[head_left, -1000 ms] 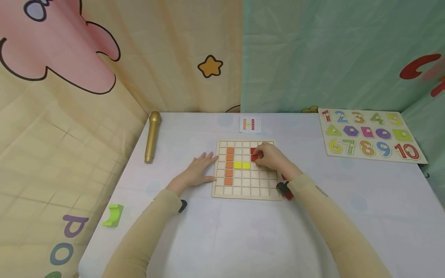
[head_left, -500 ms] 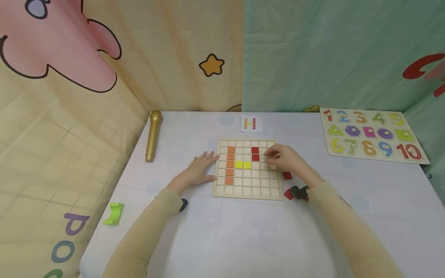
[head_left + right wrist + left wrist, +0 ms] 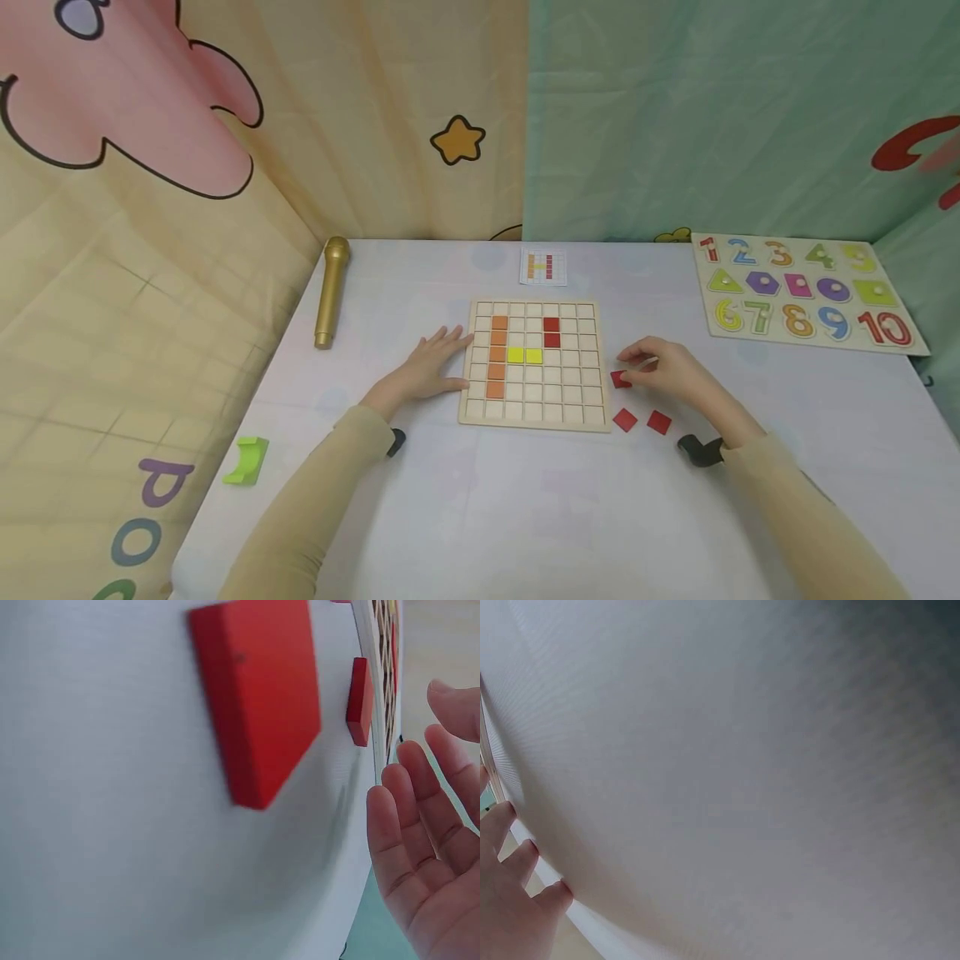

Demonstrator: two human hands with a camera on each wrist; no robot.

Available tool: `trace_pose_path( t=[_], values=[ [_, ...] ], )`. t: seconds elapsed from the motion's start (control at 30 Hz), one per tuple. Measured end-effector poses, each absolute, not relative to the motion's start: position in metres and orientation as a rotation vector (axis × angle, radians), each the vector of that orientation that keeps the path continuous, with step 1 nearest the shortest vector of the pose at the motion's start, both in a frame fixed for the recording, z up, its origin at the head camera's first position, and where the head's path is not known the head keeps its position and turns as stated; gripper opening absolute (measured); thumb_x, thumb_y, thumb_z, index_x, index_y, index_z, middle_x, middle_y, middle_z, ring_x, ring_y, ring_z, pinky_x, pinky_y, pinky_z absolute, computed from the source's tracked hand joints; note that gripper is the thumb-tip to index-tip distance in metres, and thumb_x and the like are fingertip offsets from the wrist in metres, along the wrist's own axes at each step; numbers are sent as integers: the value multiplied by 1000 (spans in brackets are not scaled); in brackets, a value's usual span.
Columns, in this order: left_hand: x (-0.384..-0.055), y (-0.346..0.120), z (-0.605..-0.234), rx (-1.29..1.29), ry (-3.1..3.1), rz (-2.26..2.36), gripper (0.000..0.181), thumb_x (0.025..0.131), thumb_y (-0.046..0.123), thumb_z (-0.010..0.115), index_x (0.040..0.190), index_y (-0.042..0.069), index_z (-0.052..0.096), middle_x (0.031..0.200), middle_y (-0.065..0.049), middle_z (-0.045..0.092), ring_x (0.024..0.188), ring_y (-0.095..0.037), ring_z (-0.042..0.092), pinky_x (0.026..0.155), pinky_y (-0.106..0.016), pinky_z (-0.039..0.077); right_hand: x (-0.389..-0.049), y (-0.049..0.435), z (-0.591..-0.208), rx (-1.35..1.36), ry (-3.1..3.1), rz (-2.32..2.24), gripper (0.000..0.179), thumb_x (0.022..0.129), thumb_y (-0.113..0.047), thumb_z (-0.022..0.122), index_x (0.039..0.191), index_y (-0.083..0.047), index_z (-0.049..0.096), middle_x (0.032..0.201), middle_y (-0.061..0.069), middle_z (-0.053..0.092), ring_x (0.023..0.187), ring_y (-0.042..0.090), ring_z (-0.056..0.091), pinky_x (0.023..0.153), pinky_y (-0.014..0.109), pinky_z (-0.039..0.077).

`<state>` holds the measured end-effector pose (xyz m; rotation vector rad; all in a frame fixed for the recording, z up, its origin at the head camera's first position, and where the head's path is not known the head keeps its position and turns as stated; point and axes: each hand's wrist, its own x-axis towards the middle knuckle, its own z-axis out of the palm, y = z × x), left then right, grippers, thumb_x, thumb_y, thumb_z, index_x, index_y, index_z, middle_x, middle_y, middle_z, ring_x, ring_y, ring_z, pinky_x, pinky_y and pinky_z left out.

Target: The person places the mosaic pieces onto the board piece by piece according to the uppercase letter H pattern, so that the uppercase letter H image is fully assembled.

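A wooden grid board (image 3: 525, 412) lies on the table, with several orange tiles (image 3: 496, 354) in a column, two yellow tiles (image 3: 524, 356) and two red tiles (image 3: 552, 332) in its squares. My left hand (image 3: 420, 371) rests beside it, spread fingers and thumb at the board's left edge. Over the loose red tile (image 3: 618, 379) to the right of the board is my right hand (image 3: 667, 371), thumb and fingers apart. Nothing sits between them in the right wrist view. Nearer lie two more loose tiles, one red tile (image 3: 625, 419) and another red tile (image 3: 659, 422).
Behind the board is a small pattern card (image 3: 543, 267). A gold microphone (image 3: 330, 292) lies at the back left, and a green curved block (image 3: 247, 461) near the left edge. A number-and-shape puzzle board (image 3: 810, 292) lies at the back right. Printed curtains (image 3: 600, 125) enclose the table.
My right hand has let go of the second red tile on the board and moved right and nearer, to the loose red tiles. My left hand has stayed in place.
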<state>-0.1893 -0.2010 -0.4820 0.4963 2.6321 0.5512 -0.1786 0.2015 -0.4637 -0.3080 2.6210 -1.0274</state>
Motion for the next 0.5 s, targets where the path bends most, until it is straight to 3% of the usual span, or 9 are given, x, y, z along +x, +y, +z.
trace_pose_path(
  t=[0.5],
  values=[
    [-187, -201, -479, 499, 2619, 576, 86, 89, 41, 70, 158, 19, 23, 167, -9, 9, 154, -33, 0, 124, -58, 1, -172, 198, -473, -270, 2625, -901, 34, 87, -16, 73, 119, -8, 68, 116, 14, 63, 104, 32, 58, 93, 50, 55]
  ],
)
